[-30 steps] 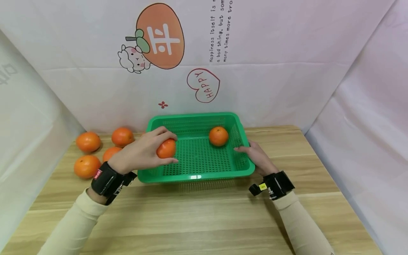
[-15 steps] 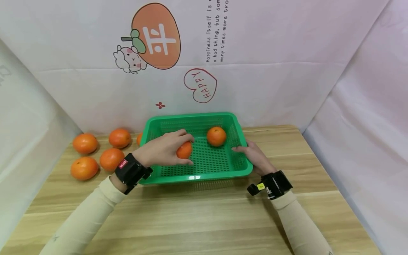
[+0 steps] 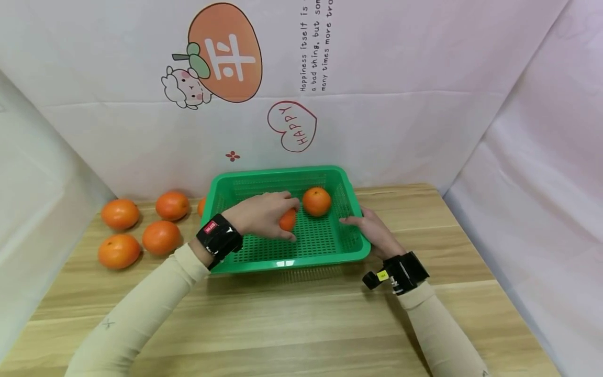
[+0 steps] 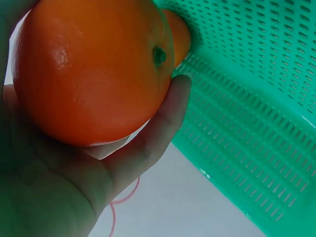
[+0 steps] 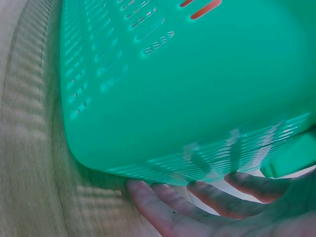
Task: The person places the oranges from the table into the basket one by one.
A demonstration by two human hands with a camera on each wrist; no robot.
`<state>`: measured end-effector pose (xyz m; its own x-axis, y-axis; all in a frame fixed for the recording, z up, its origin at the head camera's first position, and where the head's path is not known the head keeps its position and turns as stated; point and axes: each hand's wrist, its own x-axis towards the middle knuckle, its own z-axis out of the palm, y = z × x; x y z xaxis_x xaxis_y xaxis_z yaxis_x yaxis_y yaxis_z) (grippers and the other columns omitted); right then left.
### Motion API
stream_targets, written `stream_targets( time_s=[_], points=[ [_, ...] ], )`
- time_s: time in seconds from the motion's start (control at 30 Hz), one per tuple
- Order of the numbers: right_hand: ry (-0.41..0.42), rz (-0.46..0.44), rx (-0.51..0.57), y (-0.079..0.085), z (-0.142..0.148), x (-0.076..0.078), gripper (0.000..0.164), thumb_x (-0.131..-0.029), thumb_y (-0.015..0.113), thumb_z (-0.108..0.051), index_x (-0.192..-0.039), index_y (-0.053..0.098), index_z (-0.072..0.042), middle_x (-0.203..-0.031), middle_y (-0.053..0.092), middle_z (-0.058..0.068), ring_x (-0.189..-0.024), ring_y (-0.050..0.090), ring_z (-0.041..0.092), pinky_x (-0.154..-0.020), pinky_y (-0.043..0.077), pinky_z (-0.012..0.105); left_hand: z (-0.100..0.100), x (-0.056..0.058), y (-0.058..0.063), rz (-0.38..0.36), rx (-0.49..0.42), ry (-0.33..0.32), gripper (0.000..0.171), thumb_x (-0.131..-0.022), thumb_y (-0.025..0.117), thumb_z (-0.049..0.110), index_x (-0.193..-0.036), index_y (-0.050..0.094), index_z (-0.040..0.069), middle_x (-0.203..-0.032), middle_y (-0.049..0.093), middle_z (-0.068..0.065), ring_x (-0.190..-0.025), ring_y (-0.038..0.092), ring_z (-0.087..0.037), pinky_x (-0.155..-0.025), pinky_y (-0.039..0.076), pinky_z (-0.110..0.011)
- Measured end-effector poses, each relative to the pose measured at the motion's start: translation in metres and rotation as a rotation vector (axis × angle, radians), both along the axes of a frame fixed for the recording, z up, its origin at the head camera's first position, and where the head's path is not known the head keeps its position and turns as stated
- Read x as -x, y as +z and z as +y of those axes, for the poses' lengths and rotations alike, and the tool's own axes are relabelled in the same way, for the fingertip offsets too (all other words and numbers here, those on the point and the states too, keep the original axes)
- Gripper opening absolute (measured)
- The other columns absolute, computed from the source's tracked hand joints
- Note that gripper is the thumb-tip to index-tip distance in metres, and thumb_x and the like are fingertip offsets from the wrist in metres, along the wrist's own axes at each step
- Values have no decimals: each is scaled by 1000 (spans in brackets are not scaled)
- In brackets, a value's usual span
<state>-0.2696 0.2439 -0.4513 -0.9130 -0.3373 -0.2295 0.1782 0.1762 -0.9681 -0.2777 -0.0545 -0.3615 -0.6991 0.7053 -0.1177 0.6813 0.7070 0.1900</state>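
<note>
Left hand [image 3: 261,213]: grip spreading to one fruit's width, fingers and thumb curling round a held orange [image 3: 287,220], which is hanging or resting inside the green basket [image 3: 325,258]; cannot tell which. Second orange [image 3: 316,201]: lying in the basket, just beside. Right hand [image 3: 377,230]: grip pinching the basket's right wall, thumb lying inside, fingertips touching outside. Loose oranges [image 3: 162,237]: five, sitting on the bench [image 3: 306,324] left of the basket, one partly hidden.
</note>
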Motion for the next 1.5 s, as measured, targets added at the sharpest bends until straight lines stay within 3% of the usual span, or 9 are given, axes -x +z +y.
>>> stream_targets(
  time_s=[0.3, 0.6, 0.9, 1.27, 1.5],
  points=[
    [-12, 10, -15, 0, 2, 0, 70, -105, 57, -23, -166, 26, -10, -154, 51, 29, -134, 59, 46, -101, 59, 51, 27, 10, -14, -9, 141, -40, 67, -87, 84, 48, -140, 60, 15, -121, 64, -3, -93, 61, -17, -80, 56, -34],
    [-7, -15, 9, -2, 3, -1, 68, -105, 57, -23, -165, 28, -8, -154, 50, 30, -134, 60, 44, -101, 59, 50, 55, 6, -31, 22, 287, -103, 79, -86, 84, 51, -149, 55, 13, -131, 65, -5, -109, 67, -21, -93, 60, -38],
    [-7, -3, 5, -1, 2, -1, 66, -105, 57, -23, -164, 31, -7, -154, 50, 29, -134, 60, 46, -101, 59, 51, 74, 6, -45, 81, 392, -146, 76, -89, 83, 50, -151, 55, 17, -138, 64, -6, -116, 68, -23, -95, 61, -40],
    [-7, 14, -1, 0, 0, 2, 66, -105, 58, -23, -163, 33, -6, -156, 49, 28, -133, 60, 43, -99, 60, 50, 90, 8, -47, 140, 380, -185, 74, -88, 81, 54, -149, 56, 21, -142, 63, -5, -117, 68, -24, -94, 61, -44],
    [-7, 18, -4, 0, 3, 1, 65, -105, 57, -24, -164, 33, -8, -157, 49, 25, -135, 60, 43, -100, 60, 51, 91, 11, -44, 110, 328, -175, 85, -89, 78, 58, -157, 47, 18, -146, 59, -8, -119, 65, -22, -97, 60, -43]
  ],
)
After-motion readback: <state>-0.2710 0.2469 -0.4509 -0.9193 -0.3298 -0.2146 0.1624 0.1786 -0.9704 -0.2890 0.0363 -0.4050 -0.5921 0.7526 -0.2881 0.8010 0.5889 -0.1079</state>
